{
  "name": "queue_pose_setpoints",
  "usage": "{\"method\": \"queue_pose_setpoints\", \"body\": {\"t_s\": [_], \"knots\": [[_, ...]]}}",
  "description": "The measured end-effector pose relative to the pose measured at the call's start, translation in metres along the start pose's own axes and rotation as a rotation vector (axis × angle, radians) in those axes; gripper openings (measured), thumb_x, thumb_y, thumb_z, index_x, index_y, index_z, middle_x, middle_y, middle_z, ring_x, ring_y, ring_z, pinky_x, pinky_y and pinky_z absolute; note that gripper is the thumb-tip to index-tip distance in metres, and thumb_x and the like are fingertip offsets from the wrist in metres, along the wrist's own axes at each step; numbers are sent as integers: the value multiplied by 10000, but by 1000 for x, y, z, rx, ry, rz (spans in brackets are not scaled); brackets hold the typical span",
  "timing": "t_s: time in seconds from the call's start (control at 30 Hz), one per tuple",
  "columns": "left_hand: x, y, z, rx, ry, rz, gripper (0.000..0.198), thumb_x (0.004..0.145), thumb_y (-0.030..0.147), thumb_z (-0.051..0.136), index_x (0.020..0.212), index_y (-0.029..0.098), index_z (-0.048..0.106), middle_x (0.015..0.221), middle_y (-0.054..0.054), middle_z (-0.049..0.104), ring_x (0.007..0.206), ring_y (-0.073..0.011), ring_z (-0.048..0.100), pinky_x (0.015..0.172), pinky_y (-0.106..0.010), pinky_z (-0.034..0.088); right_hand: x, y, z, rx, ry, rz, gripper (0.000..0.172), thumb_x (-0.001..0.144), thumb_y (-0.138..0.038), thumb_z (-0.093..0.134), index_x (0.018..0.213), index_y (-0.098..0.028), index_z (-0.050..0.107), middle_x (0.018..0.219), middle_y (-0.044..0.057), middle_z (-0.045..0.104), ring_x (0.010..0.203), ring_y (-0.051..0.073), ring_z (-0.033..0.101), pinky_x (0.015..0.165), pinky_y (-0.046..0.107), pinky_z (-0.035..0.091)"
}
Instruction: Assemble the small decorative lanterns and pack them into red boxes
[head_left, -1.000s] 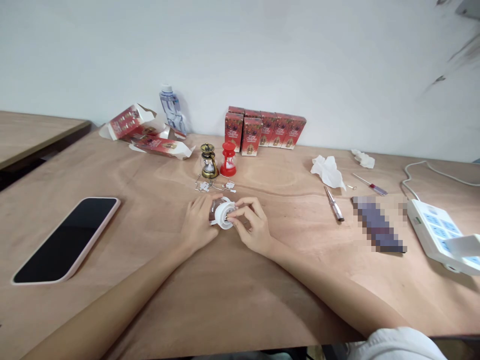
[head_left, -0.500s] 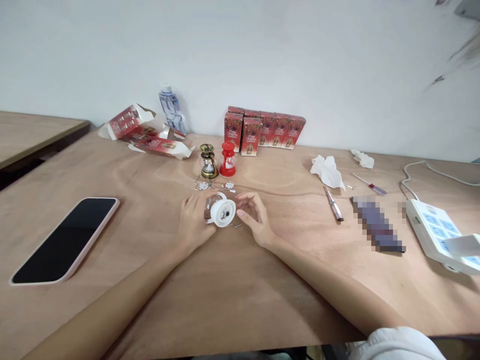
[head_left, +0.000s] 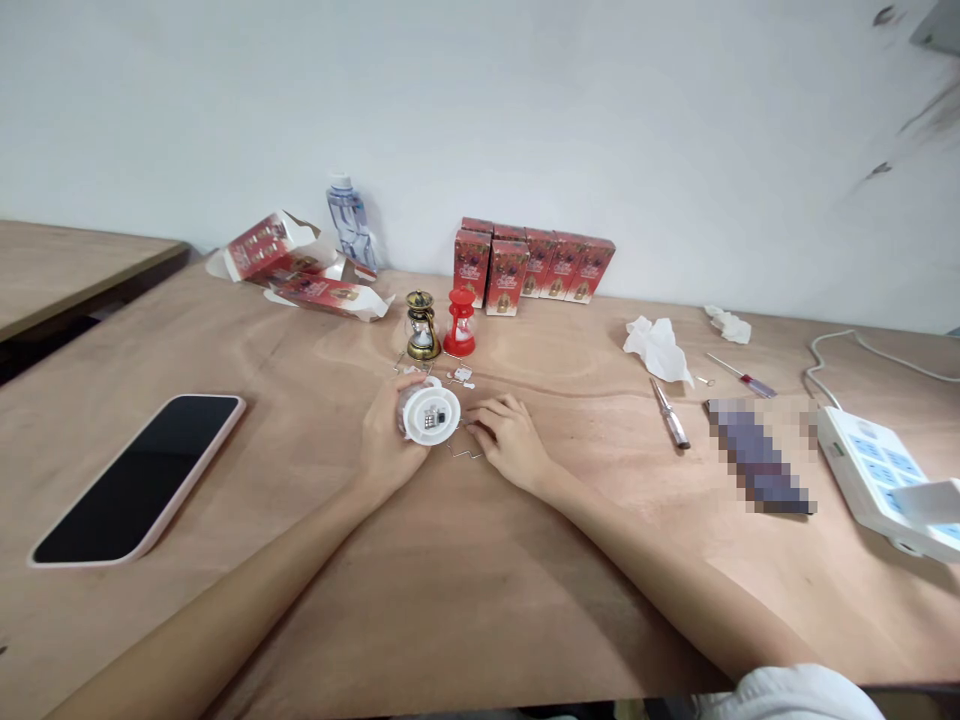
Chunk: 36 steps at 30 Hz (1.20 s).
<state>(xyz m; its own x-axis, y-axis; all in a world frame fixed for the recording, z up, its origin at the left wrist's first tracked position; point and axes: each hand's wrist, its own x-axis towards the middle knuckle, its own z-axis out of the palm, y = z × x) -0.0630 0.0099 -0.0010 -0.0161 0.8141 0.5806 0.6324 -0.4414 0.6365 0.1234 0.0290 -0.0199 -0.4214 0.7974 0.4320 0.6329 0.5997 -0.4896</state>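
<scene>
My left hand (head_left: 390,430) is wrapped round a small white lantern (head_left: 431,418), tipped so that its round base faces me. An open battery compartment with metal contacts shows in that base. Just to the right, my right hand (head_left: 510,440) is low over the table with thumb and fingertips drawn together. What they pinch, if anything, is too small to make out. A bent wire handle (head_left: 466,455) lies between the hands. Beyond them stand a bronze lantern (head_left: 422,330) and a red lantern (head_left: 460,325), with more wire handles and small white pieces (head_left: 462,375) in front.
Red boxes (head_left: 508,275) line the wall beside a torn-open carton (head_left: 322,290) and a water bottle (head_left: 351,225). On the left lies a phone (head_left: 142,480). To the right are crumpled tissue (head_left: 656,347), two screwdrivers (head_left: 670,415), a blurred-out item (head_left: 757,460) and a power strip (head_left: 870,460).
The white lantern has turned so its base faces me more fully. My right hand has moved from beside it down to the table, its fingers closing together.
</scene>
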Motion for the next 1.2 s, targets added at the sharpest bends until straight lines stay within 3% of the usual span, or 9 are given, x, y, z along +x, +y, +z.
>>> {"method": "queue_pose_setpoints", "body": {"t_s": [0.17,0.5,0.7,0.87,1.0,1.2], "knots": [[1,0,0,8,0,-25,412,731,275,635,1115,274,486,1109,-31,636,992,-246,629,854,-409,514,0,5,3,71,56,-25,155,895,-166,534,828,-202,670,866,55,677,846,194,571,788,359,481],[-1,-4,2,1,15,-42,412,742,290,649,1125,246,506,1116,-40,627,1005,-243,626,873,-412,511,-2,-5,-4,176,211,-27,128,935,-208,452,925,-203,579,887,63,660,850,189,600,759,339,514],[1,-3,3,-8,22,-84,393,731,334,649,1093,256,516,1117,-45,639,1010,-259,630,868,-444,518,0,-4,-6,391,265,211,53,884,-244,530,877,-218,576,832,27,674,793,166,634,721,321,515],[1,-3,4,10,19,-107,390,721,333,647,1081,251,521,1105,-46,644,1000,-263,631,862,-448,517,2,-3,-7,564,281,375,100,860,-308,561,870,-209,553,764,15,673,707,154,632,666,307,497],[0,-3,3,31,-51,-92,408,727,317,652,1104,287,499,1096,-22,649,994,-250,631,855,-412,515,0,-6,-8,641,355,314,113,883,-328,528,895,-216,526,782,14,671,704,135,634,648,288,505],[0,-1,1,106,-166,100,407,754,238,612,1135,248,470,1113,-72,618,1030,-263,603,865,-412,488,-8,-16,-3,666,432,172,106,883,-324,535,905,-227,498,742,-10,634,591,102,590,533,243,492]]}}
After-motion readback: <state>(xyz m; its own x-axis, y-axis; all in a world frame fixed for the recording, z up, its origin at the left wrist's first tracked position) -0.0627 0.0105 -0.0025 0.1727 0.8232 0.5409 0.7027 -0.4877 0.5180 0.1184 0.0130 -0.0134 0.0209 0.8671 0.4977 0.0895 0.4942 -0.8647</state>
